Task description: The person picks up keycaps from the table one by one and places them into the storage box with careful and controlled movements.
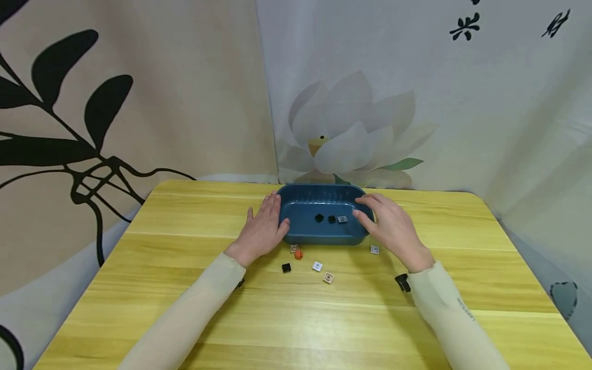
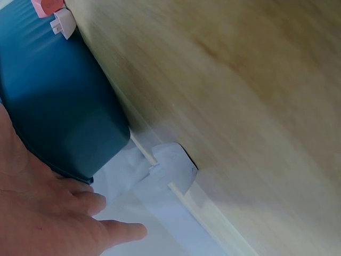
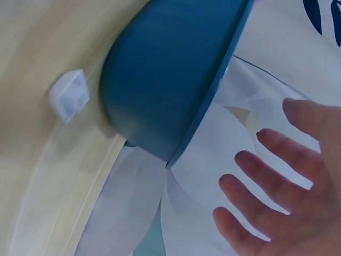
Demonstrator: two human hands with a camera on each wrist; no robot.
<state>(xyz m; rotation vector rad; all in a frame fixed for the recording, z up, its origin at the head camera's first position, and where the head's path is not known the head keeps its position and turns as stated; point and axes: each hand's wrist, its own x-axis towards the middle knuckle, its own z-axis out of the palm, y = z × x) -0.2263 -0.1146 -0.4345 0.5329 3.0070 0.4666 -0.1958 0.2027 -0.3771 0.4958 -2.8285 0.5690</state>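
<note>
A blue rectangular dish (image 1: 320,239) stands at the back of the table with two black keycaps (image 1: 319,218) and a white keycap (image 1: 342,219) inside. My left hand (image 1: 261,231) lies along its left end, fingers extended and touching the rim. At the right end, my right hand (image 1: 390,226) hovers over the rim with thumb and fingers spread, holding nothing. The right wrist view shows those fingers (image 3: 266,181) apart from the dish wall (image 3: 160,80). A white keycap (image 1: 374,250) lies on the table just below the right hand.
In front of the dish are a pale keycap (image 1: 294,248), an orange keycap (image 1: 298,255), a black keycap (image 1: 286,267), a white keycap (image 1: 317,266) and a beige keycap (image 1: 328,277). Behind the wooden table (image 1: 296,329) hangs a printed curtain (image 1: 208,103).
</note>
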